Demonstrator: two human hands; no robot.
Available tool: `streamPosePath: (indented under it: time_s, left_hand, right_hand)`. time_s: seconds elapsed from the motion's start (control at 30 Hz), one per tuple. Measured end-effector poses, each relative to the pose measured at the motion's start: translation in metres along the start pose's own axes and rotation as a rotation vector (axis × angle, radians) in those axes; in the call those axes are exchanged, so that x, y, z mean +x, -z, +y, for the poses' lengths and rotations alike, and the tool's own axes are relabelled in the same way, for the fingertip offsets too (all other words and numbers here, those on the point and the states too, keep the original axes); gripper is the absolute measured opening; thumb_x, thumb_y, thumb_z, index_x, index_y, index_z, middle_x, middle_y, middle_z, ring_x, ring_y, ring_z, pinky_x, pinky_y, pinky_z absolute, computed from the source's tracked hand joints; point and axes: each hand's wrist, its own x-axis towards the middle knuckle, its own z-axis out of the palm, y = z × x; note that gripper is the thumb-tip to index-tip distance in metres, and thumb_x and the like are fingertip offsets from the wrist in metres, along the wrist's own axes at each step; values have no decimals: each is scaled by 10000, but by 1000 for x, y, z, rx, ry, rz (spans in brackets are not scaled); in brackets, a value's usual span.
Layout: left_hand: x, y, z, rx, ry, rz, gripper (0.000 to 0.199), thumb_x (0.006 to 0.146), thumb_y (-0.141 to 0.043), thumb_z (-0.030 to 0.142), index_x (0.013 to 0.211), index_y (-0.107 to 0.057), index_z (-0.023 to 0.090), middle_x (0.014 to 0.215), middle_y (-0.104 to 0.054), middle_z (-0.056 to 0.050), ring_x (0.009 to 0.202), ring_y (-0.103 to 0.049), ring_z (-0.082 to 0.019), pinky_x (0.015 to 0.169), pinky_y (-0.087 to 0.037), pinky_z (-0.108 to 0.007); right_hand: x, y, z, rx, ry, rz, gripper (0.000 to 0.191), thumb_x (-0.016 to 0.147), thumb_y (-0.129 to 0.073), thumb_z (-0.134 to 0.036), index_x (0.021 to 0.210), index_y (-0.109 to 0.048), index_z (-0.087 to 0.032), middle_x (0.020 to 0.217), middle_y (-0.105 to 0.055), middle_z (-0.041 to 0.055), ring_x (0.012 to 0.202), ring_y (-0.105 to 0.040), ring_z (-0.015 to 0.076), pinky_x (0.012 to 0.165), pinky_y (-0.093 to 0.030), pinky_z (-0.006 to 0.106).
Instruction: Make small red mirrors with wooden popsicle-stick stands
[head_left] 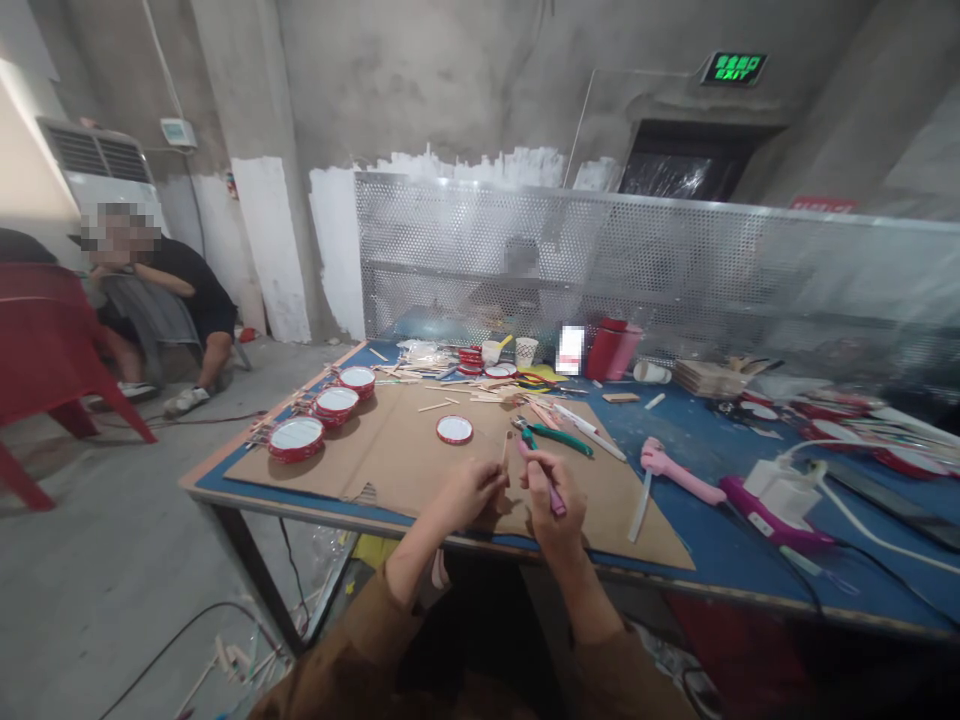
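Observation:
My left hand (480,490) pinches a short thin wooden stick (505,450) that points up above the cardboard (405,480). Closed around a purple pen-like tool (556,498), my right hand (553,492) is just to the right, with the tool's tip close to the stick. What kind of tool it is cannot be made out. Ahead of my left hand lies a small red-rimmed drum (454,430) with a white face. Green-handled pliers (559,437) rest beyond my right hand, beside white pen-like sticks (592,432).
Three red drums with sticks (296,439) line the table's left side. Loose wooden sticks (427,370), paper cups (526,350) and a red bottle (604,348) stand along the back. A pink glue gun (682,472) and purple power strip (776,515) lie right. A person (191,280) sits far left.

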Motion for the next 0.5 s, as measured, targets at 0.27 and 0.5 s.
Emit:
streamPosePath:
  time_s: [0.27, 0.5]
  left_hand:
    - [0, -1, -1, 18, 3, 8, 256, 893, -431, 288, 776, -620, 161, 713, -607, -11, 692, -507, -127, 626, -359, -207]
    - [-1, 0, 1, -2, 2, 2, 252, 896, -433, 281, 771, -612, 155, 707, -596, -13, 682, -500, -127, 622, -357, -210]
  right_hand:
    - [0, -1, 2, 13, -19, -55, 187, 899, -486, -321, 978, -603, -197, 772, -666, 21, 665, -642, 148, 638, -525, 267]
    - [0, -1, 2, -4, -12, -6, 186, 895, -492, -307, 997, -603, -198, 811, -676, 31, 715, -649, 160, 666, -522, 281]
